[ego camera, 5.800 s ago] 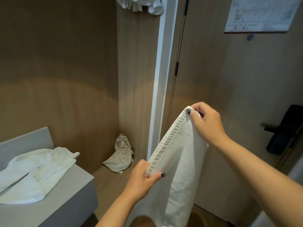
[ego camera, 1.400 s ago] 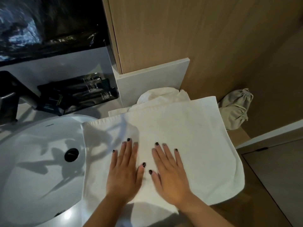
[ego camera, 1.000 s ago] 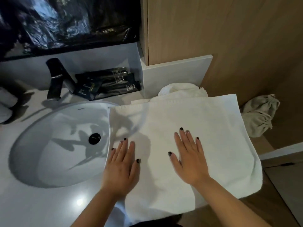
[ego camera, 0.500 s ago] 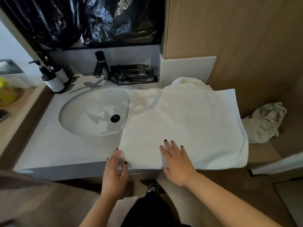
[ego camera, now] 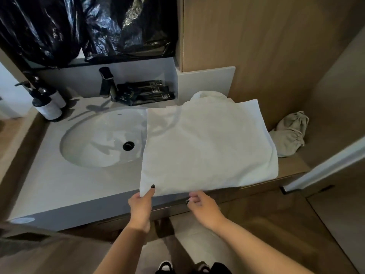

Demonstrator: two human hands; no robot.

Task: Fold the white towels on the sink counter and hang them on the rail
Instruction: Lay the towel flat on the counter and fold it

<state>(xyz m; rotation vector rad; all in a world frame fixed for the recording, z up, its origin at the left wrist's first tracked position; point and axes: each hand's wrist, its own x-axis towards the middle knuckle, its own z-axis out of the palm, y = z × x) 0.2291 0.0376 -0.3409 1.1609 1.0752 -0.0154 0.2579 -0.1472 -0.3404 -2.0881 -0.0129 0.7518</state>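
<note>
The left hand (ego camera: 140, 206) pinches the near left corner of the white towel (ego camera: 207, 147), thumb on top. The right hand (ego camera: 201, 206) sits at the near edge just beside it, fingers curled at the hem; whether it grips, cannot tell. The towel lies flat on the worktop (ego camera: 65, 184), overlapping the sink basin (ego camera: 98, 141), with a second towel (ego camera: 209, 94) bunched behind it.

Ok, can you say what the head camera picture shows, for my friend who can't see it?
A white towel lies flat on the grey sink counter; the left hand pinches its near left corner and the right hand reaches under its near edge. Beside it are a white basin and a black tap.
</note>
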